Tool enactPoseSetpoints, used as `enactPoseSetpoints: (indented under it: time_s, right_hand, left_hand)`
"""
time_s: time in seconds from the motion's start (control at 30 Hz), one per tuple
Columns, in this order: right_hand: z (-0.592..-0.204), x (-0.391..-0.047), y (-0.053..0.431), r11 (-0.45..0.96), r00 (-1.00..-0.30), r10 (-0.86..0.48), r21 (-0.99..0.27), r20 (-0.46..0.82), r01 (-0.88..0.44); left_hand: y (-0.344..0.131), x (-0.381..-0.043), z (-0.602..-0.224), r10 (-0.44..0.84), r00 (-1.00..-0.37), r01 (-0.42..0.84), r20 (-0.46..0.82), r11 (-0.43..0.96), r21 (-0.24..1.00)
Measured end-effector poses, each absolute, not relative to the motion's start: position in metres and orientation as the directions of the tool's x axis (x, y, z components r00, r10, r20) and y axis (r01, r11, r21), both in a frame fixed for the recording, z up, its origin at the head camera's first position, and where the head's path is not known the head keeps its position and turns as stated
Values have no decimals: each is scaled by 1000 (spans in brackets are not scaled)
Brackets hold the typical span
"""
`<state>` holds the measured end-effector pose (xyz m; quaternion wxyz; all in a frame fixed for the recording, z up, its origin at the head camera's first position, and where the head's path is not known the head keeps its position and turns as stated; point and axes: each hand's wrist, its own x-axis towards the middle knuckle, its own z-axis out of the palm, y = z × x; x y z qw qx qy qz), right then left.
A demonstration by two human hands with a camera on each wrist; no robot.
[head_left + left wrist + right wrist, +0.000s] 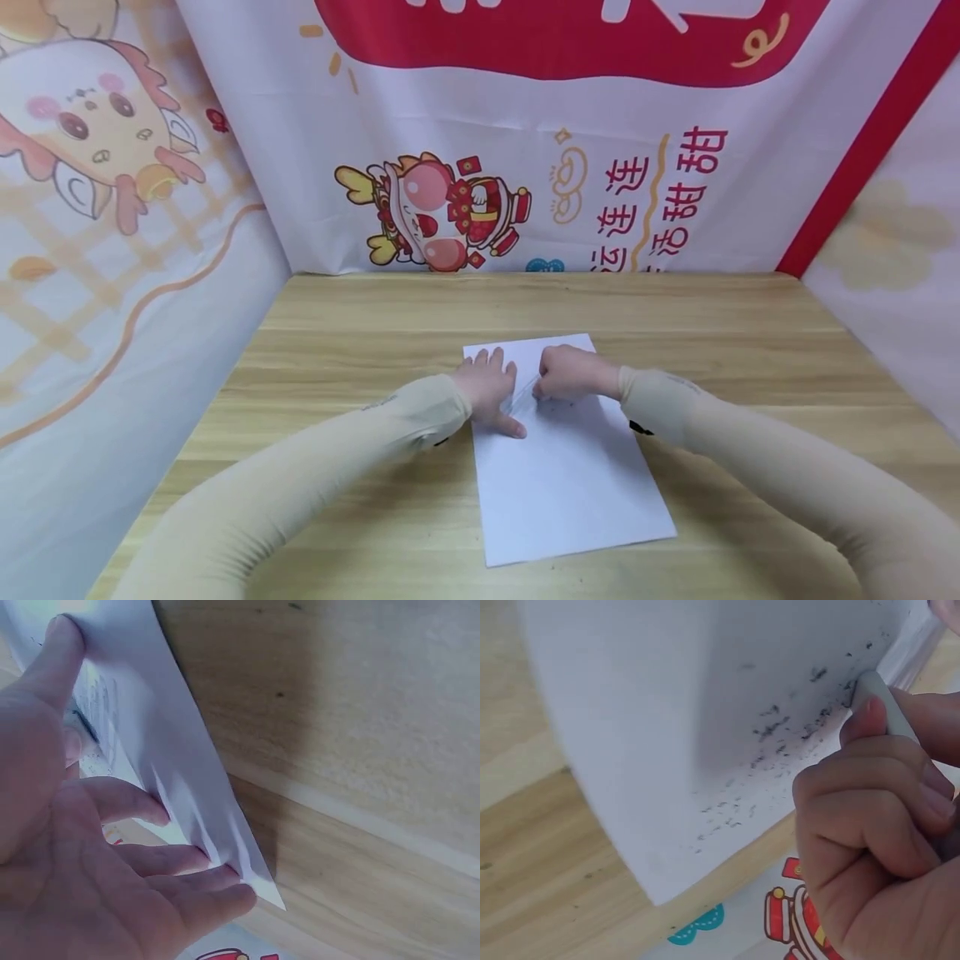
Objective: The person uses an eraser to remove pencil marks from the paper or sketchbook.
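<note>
A white sheet of paper (570, 492) lies on the wooden table. With fingers spread, my left hand (486, 390) presses on its upper left part. My right hand (576, 372) is just to the right, its fingers curled. In the right wrist view it pinches a white eraser (889, 701) between thumb and index finger, the tip against the paper. Dark eraser crumbs (769, 729) are scattered over the sheet beside it. Grey pencil marks (106, 712) show near the left thumb in the left wrist view.
The wooden table (360, 333) extends around the paper on all sides. A printed cloth (570, 117) with cartoon figures hangs at the table's back edge, and patterned cloths (187, 333) stand at both sides. A few small specks lie on the table.
</note>
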<state>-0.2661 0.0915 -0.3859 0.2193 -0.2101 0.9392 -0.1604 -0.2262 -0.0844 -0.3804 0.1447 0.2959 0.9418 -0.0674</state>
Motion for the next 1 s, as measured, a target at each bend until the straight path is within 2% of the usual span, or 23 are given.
enactPoseSetpoints:
  time_s: [0.33,0.53,1.0]
  right_hand:
    - [-387,-266,95,888,-819,-425,-353,-386,-295]
    - [-390,-262,89,881,-796,-444,-359,-410,-307]
    - [-384,-263,91,898,-809,-416,-328,-416,-293]
  left_hand:
    - [-86,-228,-382,580,-752,605,-313,796,21]
    - [-92,-226,-389,553,-757,574,-349,817,51]
    - [-94,-237,-390,613,-763,620,-205,784,40]
